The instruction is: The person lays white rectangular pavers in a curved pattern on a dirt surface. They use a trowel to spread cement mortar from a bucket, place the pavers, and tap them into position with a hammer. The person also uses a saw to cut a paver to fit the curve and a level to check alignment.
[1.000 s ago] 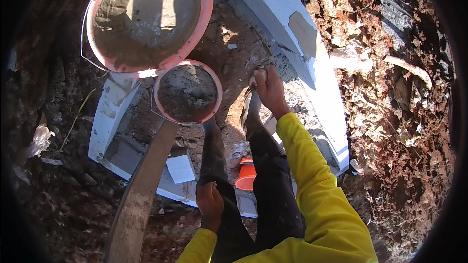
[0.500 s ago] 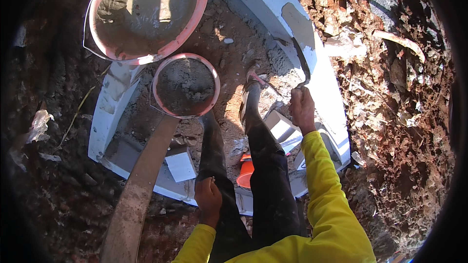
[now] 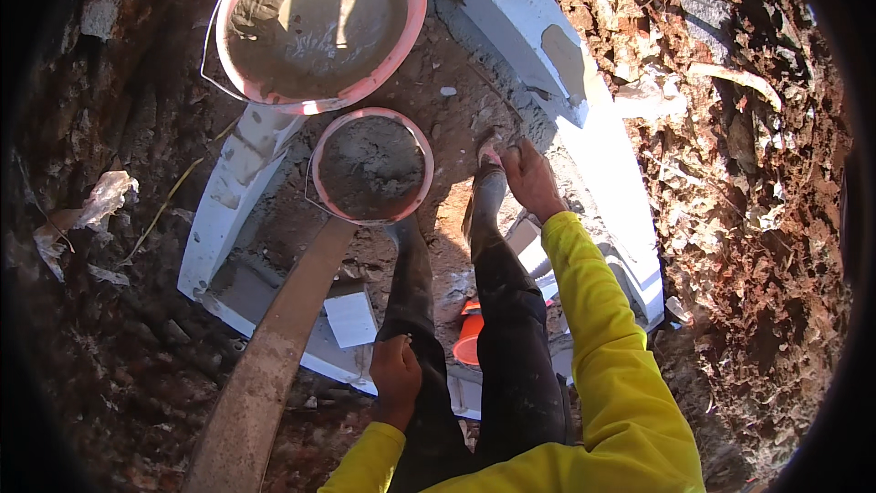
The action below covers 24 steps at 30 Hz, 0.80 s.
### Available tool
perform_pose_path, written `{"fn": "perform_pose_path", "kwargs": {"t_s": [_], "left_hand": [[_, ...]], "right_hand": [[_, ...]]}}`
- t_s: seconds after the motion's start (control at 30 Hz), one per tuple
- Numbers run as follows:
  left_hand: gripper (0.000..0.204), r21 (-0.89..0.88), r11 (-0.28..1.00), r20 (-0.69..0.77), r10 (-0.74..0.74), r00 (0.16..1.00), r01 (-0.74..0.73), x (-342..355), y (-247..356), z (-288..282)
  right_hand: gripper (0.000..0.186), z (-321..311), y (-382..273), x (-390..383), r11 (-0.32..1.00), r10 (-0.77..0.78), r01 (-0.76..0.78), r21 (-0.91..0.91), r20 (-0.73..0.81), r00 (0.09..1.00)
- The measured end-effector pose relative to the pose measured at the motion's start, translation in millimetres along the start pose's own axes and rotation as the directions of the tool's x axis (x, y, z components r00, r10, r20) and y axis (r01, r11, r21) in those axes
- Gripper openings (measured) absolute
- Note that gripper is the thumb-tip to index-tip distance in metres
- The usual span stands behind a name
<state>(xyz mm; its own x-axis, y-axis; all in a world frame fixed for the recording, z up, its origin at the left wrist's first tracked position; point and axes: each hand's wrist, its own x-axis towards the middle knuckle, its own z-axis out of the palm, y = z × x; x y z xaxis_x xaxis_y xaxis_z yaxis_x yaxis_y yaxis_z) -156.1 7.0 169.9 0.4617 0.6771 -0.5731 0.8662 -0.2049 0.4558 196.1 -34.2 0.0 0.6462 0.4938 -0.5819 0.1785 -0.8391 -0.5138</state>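
Observation:
My right hand is closed around the handle of a trowel, seen nearly edge-on as a thin dark line beyond the knuckles. Its blade is over the grey mortar and dirt inside a curved wall of white blocks. Grey mortar coats part of the wall's top at the far right. Held in a fist by my left thigh is my left hand, with nothing showing in it. A smaller pinkish bucket of mortar stands left of my legs, and a larger bucket of wet mortar is beyond it.
A wooden plank runs from the lower left to the smaller bucket. Loose white blocks and an orange container lie around my legs. Rough reddish earth and plastic scraps surround the wall.
My right hand has moved left and a little farther away, carrying the trowel off the right wall to above the inner ground. The view has shifted slightly; my left hand stays by my thigh.

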Motion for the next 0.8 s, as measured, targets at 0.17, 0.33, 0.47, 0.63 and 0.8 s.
{"fn": "perform_pose_path", "kwargs": {"t_s": [0.17,0.33,0.47,0.63,0.8], "left_hand": [[0.015,-0.1,0.992,-0.049,-0.088,0.995,0.083,3.7,-7.4,6.9],[0.012,-0.089,0.991,-0.016,-0.102,0.995,0.1,-16.3,9.2,30.7],[0.012,-0.154,0.97,-0.026,-0.191,0.981,0.185,-21.7,15.6,42.0],[0.016,-0.293,0.9,-0.106,-0.367,0.924,0.323,11.3,18.1,28.7],[0.015,-0.365,0.899,-0.11,-0.299,0.948,0.242,39.2,-12.1,55.0]], "right_hand": [[0.038,26.1,23.6,68.3,0.996,-0.061,0.062,-0.068,0.009,0.998],[0.034,26.2,2.6,1.0,0.993,-0.083,0.07,0.096,0.138,0.987],[0.029,11.8,-23.5,-41.7,0.918,-0.34,0.387,-0.082,0.339,0.877],[0.028,30.4,-65.3,-8.2,0.683,-0.473,0.652,-0.33,0.481,0.738],[0.026,106.1,-81.0,47.1,0.676,-0.361,0.66,-0.328,0.633,0.685]]}}
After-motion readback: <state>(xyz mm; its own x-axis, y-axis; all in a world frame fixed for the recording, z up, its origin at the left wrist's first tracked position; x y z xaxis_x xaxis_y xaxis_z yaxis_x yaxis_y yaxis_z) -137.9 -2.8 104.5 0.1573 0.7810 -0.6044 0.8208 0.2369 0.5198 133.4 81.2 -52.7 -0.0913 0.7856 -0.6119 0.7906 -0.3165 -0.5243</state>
